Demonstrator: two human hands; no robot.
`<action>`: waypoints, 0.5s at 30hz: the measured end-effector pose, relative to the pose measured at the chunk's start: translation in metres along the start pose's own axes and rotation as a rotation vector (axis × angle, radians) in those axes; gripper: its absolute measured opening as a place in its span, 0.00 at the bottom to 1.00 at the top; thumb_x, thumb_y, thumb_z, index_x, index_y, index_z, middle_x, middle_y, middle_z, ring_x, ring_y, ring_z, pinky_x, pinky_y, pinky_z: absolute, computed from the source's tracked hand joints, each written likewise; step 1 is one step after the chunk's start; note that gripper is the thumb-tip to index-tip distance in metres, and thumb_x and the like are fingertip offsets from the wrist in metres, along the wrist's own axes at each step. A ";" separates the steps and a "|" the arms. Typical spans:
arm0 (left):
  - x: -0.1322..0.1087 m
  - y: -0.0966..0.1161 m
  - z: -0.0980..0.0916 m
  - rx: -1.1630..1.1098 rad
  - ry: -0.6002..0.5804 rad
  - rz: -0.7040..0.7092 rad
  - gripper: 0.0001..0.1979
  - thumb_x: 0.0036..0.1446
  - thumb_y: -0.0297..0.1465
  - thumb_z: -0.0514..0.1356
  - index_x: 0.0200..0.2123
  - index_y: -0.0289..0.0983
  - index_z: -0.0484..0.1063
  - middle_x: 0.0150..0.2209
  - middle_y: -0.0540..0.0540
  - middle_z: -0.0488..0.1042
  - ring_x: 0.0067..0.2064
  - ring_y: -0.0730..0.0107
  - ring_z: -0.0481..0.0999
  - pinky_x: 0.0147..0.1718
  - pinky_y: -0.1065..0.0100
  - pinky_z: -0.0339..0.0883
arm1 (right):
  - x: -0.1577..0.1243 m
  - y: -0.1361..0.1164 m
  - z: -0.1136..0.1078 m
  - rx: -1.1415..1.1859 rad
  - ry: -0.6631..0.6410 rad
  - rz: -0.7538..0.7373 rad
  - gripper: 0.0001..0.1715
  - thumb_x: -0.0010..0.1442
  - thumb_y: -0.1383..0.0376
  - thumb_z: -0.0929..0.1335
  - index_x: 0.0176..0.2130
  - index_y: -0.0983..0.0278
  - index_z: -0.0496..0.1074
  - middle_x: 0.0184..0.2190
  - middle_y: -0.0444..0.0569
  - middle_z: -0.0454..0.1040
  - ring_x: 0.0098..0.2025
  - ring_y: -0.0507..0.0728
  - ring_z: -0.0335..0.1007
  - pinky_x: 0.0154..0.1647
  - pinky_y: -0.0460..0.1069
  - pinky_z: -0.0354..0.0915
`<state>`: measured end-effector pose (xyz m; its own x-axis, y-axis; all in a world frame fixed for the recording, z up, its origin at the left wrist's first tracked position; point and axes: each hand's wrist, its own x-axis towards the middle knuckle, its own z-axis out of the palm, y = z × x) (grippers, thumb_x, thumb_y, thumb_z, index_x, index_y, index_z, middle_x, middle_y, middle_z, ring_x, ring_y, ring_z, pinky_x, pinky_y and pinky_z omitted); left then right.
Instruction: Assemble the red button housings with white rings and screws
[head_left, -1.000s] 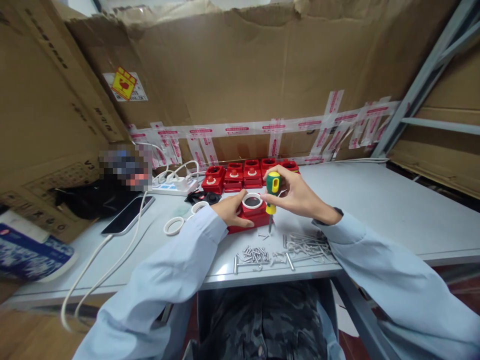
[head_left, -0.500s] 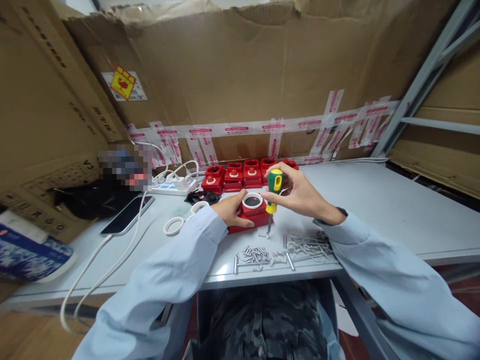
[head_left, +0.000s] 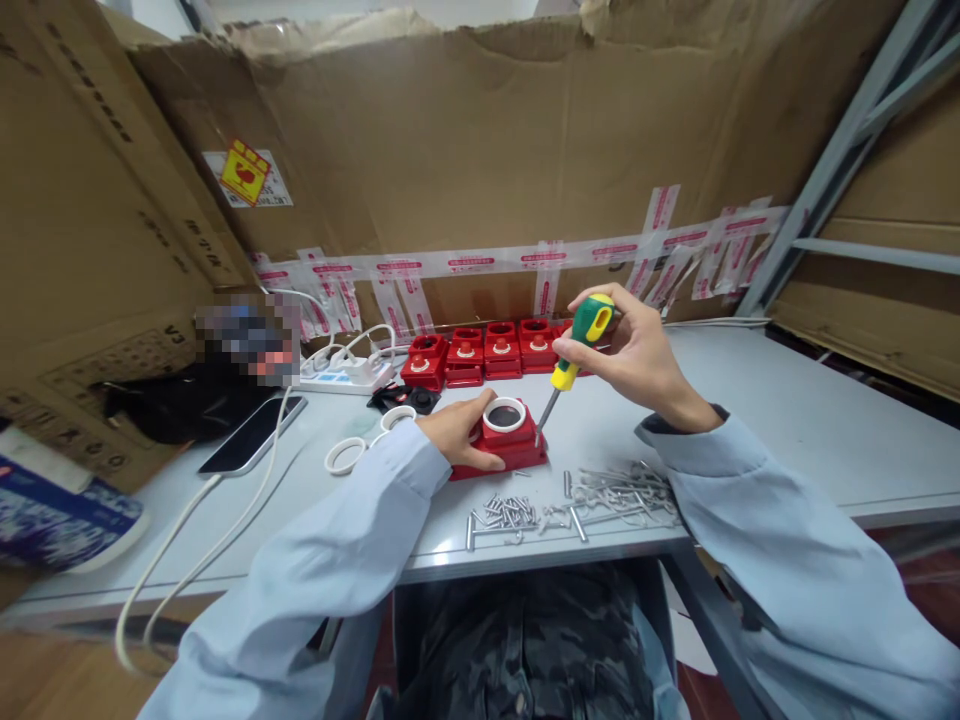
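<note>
My left hand [head_left: 461, 434] grips the left side of a red housing [head_left: 517, 455] that lies on the table. A white ring [head_left: 504, 414] with a dark centre sits on top of the housing. My right hand [head_left: 637, 355] is closed around the green and yellow handle of a screwdriver [head_left: 583, 338]. The tilted shaft reaches down to the right end of the housing, with its tip at the edge there. Just in front lie a heap of small screws [head_left: 510, 512] and a pile of longer metal parts [head_left: 622, 490].
Several red housings [head_left: 501, 350] stand in a row behind. At the left are loose white rings [head_left: 346, 456], a phone [head_left: 253, 436], a power strip [head_left: 349, 374] with white cables, and a blue-and-white container [head_left: 64, 505]. A large cardboard sheet [head_left: 465, 150] stands at the back.
My right hand has risen and moved right, tilting the screwdriver. Its tip has gone from the tabletop near the screws to the housing's right end. My left hand keeps its hold.
</note>
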<state>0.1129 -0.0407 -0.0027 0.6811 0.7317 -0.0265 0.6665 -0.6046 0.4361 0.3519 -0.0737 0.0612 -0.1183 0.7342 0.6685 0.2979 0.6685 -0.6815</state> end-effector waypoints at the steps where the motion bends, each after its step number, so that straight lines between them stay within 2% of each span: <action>1: -0.001 0.000 0.000 -0.013 0.000 0.007 0.37 0.39 0.48 0.65 0.50 0.39 0.57 0.44 0.41 0.73 0.45 0.53 0.73 0.41 0.62 0.64 | 0.001 0.000 -0.001 0.001 0.012 0.005 0.25 0.44 0.57 0.75 0.40 0.61 0.66 0.30 0.44 0.68 0.29 0.52 0.68 0.26 0.48 0.69; 9: -0.004 0.002 0.000 -0.021 -0.045 0.005 0.35 0.40 0.49 0.65 0.47 0.38 0.56 0.43 0.40 0.73 0.42 0.55 0.74 0.41 0.62 0.65 | 0.000 0.006 0.003 0.015 -0.034 0.007 0.26 0.44 0.57 0.75 0.40 0.62 0.64 0.30 0.44 0.69 0.30 0.53 0.69 0.28 0.49 0.70; 15: -0.004 0.004 0.000 -0.020 -0.023 0.011 0.34 0.40 0.49 0.65 0.46 0.39 0.56 0.44 0.40 0.73 0.43 0.55 0.73 0.41 0.62 0.65 | -0.001 0.006 0.004 -0.004 -0.039 0.002 0.26 0.44 0.57 0.75 0.40 0.62 0.65 0.30 0.44 0.68 0.29 0.52 0.67 0.28 0.48 0.69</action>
<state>0.1131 -0.0462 -0.0012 0.6953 0.7175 -0.0425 0.6530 -0.6059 0.4544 0.3505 -0.0698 0.0555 -0.1545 0.7396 0.6550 0.3023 0.6666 -0.6814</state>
